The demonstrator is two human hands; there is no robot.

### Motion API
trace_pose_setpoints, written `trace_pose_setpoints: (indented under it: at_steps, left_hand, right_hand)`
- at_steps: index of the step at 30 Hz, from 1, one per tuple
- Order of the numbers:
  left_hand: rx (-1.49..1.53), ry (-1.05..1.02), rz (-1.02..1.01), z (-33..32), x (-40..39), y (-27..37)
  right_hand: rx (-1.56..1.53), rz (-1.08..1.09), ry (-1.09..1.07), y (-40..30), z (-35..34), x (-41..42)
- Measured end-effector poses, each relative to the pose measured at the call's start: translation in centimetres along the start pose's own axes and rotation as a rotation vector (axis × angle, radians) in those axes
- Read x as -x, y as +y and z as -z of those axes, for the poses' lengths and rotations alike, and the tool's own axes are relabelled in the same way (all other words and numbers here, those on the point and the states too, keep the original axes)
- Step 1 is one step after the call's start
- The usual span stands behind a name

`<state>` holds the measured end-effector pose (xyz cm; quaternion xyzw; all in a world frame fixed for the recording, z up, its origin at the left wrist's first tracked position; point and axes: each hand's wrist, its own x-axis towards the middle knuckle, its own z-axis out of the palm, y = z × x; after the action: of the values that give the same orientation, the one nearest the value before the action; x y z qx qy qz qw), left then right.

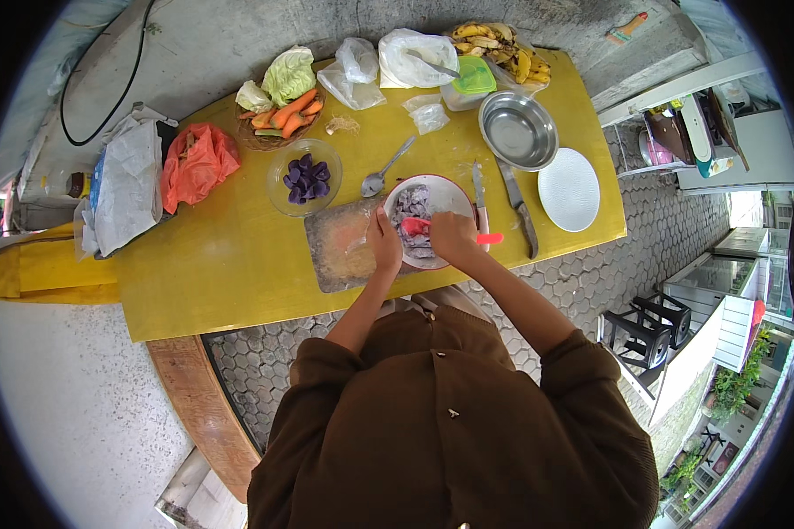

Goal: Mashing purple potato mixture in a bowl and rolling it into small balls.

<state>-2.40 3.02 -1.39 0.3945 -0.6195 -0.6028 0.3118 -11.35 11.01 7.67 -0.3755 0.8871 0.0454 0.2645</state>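
My right hand (452,237) grips a red spatula (415,227) whose head is down in a white bowl with a red rim (453,193). Inside the bowl lies a pale purple, floury-looking mixture (411,202). On the bowl's left side my left hand (385,239) steadies it, thumb near the rim. The bowl overlaps the right end of a worn cutting board (331,254). Left of the bowl, a metal spoon (372,184) rests on the table. A clear bowl (278,192) holds purple chunks (306,178).
Two knives, one small (479,185) and one large (517,205), lie right of the bowl, near a white plate (569,190) and a steel basin (517,129). Along the yellow table's (225,264) back are a basket of carrots (294,114), plastic bags (417,59), a green-lidded container (474,75) and bananas (486,40).
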Motion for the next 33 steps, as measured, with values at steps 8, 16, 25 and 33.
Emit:
trace_pose_setpoints:
  at_steps: [8, 16, 25, 33]
  left_hand:
    - [0.018, -0.012, 0.046, 0.2, -0.1, 0.3]
    - [0.111, -0.015, 0.015, -0.2, -0.2, 0.6]
    - [0.019, -0.008, 0.029, 0.2, -0.1, 0.3]
    - [0.003, 0.006, 0.01, -0.2, 0.0, 0.8]
  right_hand:
    - [0.081, 0.134, 0.022, 1.2, 4.6, -0.6]
    - [-0.094, -0.131, 0.109, 2.8, 1.6, -1.5]
    - [-0.032, 0.035, 0.004, 0.9, 5.9, -0.5]
    - [-0.07, -0.028, 0.074, 0.5, 0.4, 0.4]
